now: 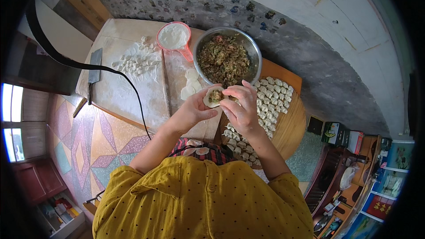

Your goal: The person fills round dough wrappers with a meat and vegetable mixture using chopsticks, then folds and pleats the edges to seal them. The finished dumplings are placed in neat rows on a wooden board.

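Note:
Between my two hands is a round dumpling wrapper with filling (215, 96) at its middle, unfolded. My left hand (196, 108) cups it from the left, and the fingertips of my right hand (241, 106) pinch its right edge. Just beyond stands a steel bowl (256, 56) of minced filling (224, 59). Flat dough wrappers (191, 84) lie overlapping left of the bowl. A wooden rolling pin (166, 83) rests on the floured board (132, 89), with small dough pieces (136, 63) to its left. Rows of folded dumplings (270, 101) cover much of a round wooden tray (294, 126), partly hidden by my right arm.
A red-rimmed scoop of flour (173, 36) touches the bowl's left side. A cleaver (95, 66) lies at the board's left edge. A black cable (116, 71) hangs across the view at left. Behind the table rises a grey wall (298, 53).

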Available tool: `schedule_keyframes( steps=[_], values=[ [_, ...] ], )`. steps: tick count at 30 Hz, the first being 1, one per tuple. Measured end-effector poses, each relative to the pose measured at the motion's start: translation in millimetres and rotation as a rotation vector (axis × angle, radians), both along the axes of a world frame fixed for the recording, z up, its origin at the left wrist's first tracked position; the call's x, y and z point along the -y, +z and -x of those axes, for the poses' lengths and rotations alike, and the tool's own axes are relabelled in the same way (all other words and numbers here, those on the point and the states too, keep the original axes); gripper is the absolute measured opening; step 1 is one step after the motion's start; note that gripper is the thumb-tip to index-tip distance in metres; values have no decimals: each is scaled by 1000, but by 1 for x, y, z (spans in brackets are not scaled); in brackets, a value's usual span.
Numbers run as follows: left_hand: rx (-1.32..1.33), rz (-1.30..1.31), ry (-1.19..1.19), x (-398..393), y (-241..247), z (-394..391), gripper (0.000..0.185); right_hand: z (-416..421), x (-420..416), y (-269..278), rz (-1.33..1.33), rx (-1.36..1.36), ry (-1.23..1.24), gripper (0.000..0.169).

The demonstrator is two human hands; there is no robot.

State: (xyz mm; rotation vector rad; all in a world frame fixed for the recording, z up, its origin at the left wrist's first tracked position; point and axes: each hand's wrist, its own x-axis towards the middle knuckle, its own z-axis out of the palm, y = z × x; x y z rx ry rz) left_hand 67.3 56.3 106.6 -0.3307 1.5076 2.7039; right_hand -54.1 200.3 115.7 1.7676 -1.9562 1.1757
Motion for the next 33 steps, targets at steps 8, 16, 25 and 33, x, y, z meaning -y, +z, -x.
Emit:
schedule_keyframes(
  steps=[8,16,25,33],
  values=[
    [-22,436,85,-8,13,-1,56,-3,3,10,48,96,-1,21],
    [-119,436,138,-8,5,-4,51,-7,4,19,60,587,69,23],
    [-191,271,192,-12,7,-3,44,-18,1,35,47,582,-6,18],
    [-256,373,149,-7,0,-3,50,-15,5,30,106,720,44,17]
  ],
)
